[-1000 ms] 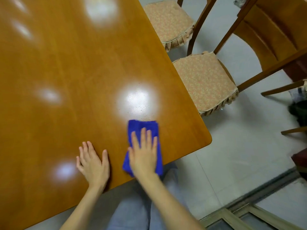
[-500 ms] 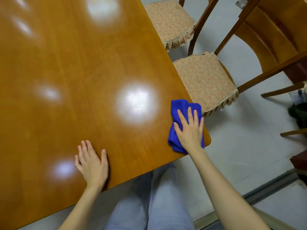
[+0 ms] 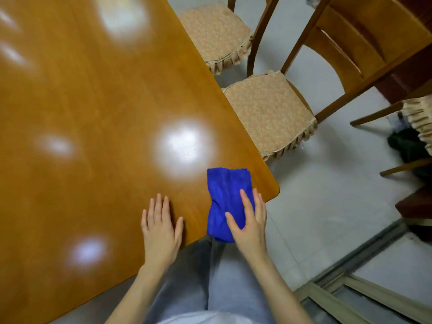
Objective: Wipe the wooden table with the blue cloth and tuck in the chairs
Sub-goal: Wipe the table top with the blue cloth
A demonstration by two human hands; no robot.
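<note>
my right hand (image 3: 250, 228) lies flat on the blue cloth (image 3: 225, 192), fingers (image 3: 246, 204) straight, gripping nothing. the cloth sits at the near right corner of the wooden table (image 3: 93, 113), its near end drooping over the near edge. my fingers run along the cloth's right side and my thumb (image 3: 232, 222) slants across its lower half; the far half stretches bare beyond them. my left hand (image 3: 161, 230) rests open and flat at the near edge, just left of the cloth, apart from it. the nearer chair (image 3: 268, 113) and the farther chair (image 3: 215, 36) stand at the right edge.
</note>
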